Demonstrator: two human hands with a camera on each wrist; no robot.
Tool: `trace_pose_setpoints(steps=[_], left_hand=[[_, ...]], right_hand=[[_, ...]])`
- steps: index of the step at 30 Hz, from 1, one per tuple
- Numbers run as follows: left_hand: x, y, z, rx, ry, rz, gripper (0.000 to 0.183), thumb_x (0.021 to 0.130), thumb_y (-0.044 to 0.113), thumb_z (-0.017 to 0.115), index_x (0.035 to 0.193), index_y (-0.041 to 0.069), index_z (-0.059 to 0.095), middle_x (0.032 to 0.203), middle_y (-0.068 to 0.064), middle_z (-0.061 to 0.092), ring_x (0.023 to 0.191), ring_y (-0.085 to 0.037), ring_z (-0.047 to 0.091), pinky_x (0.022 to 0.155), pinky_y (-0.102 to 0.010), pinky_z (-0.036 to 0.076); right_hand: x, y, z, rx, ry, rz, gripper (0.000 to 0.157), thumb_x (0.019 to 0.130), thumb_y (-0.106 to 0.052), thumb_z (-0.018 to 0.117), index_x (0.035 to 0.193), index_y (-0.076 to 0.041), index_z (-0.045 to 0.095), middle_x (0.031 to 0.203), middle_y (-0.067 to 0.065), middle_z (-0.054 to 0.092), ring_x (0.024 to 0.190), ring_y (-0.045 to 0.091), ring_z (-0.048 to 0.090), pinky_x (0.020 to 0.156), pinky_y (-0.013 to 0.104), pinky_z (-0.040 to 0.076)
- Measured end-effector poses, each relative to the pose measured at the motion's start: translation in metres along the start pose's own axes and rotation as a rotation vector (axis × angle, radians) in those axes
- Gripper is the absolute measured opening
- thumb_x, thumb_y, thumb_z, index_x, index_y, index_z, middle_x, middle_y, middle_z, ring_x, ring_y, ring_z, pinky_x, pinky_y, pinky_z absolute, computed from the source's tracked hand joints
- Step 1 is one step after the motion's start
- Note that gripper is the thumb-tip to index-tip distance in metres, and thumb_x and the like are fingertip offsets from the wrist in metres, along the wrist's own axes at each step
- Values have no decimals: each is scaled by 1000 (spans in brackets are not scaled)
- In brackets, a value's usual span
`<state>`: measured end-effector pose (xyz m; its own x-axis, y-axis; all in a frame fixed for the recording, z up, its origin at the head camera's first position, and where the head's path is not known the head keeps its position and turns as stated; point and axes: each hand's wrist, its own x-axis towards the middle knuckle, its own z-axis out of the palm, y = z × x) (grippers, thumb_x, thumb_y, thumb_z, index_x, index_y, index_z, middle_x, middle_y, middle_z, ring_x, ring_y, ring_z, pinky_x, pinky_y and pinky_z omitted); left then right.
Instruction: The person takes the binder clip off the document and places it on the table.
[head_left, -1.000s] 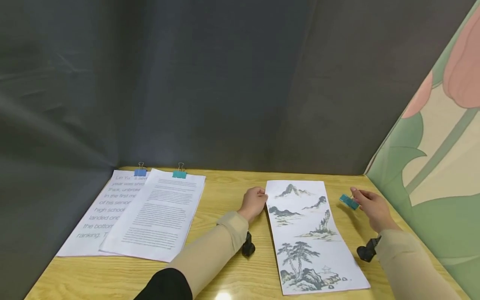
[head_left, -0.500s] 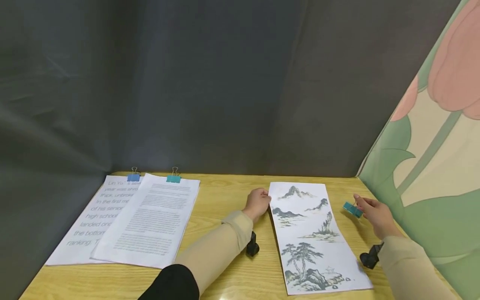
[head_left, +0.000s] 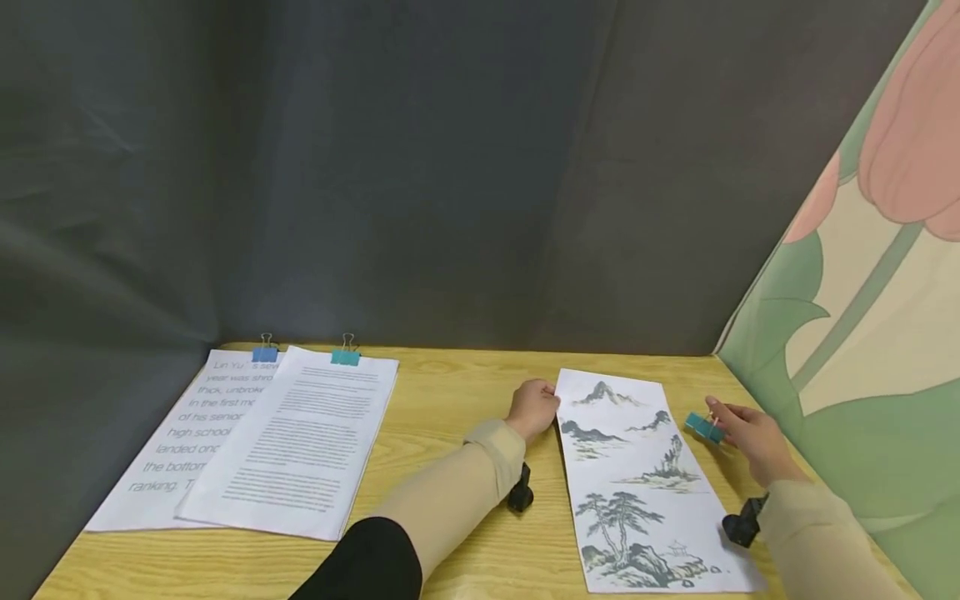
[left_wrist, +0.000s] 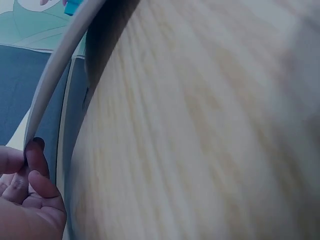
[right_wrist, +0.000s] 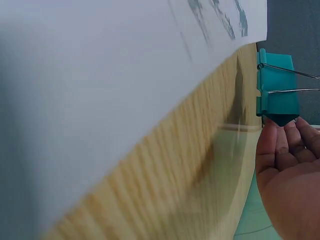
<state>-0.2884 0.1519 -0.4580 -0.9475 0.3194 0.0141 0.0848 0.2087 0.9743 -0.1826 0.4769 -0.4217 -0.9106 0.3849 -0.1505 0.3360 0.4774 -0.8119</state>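
My left hand (head_left: pixel 534 410) pinches the upper left edge of a stack of paper (head_left: pixel 630 483) printed with ink-wash mountains and pines. In the left wrist view, thumb and fingers of the left hand (left_wrist: pixel 30 200) grip the stack's edge (left_wrist: pixel 50 82), which rises off the wood there. Right of the stack, my right hand (head_left: pixel 753 435) holds a teal binder clip (head_left: pixel 703 428) above the table. The right wrist view shows this binder clip (right_wrist: pixel 279 85) at the fingertips, its wire handles pointing right, apart from the sheets' edge.
Two overlapping text stacks lie at the left: one in front (head_left: pixel 300 450) with a teal binder clip (head_left: pixel 345 357), one behind (head_left: pixel 168 450) with a blue binder clip (head_left: pixel 265 354). A dark curtain (head_left: pixel 420 183) backs the wooden table (head_left: pixel 450 383); a flower-patterned panel (head_left: pixel 885 350) borders the right.
My left hand has shifted the landscape stack to the right, narrowing the gap to the teal clip. The right hand still holds the clip near the same spot. The head view has turned slightly.
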Motion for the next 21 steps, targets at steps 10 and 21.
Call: trace_pose_setpoints(steps=[10,21], left_hand=[[-4,3,9,3,-18,-37,21,102,0,57,83,9,60,67,0,46,55,-14,35,55,-30,32],[-3,3,14,35,-45,-17,46,103,1,53,65,18,33,53,2,24,48,-14,22,50,-31,25]], right_hand=[[5,2,6,54,-15,21,92,104,-56,50,151,20,27,134,31,55,80,-10,52,73,19,53],[3,3,8,19,-58,41,91,105,-58,45,144,23,33,123,29,61,83,-2,56,72,21,53]])
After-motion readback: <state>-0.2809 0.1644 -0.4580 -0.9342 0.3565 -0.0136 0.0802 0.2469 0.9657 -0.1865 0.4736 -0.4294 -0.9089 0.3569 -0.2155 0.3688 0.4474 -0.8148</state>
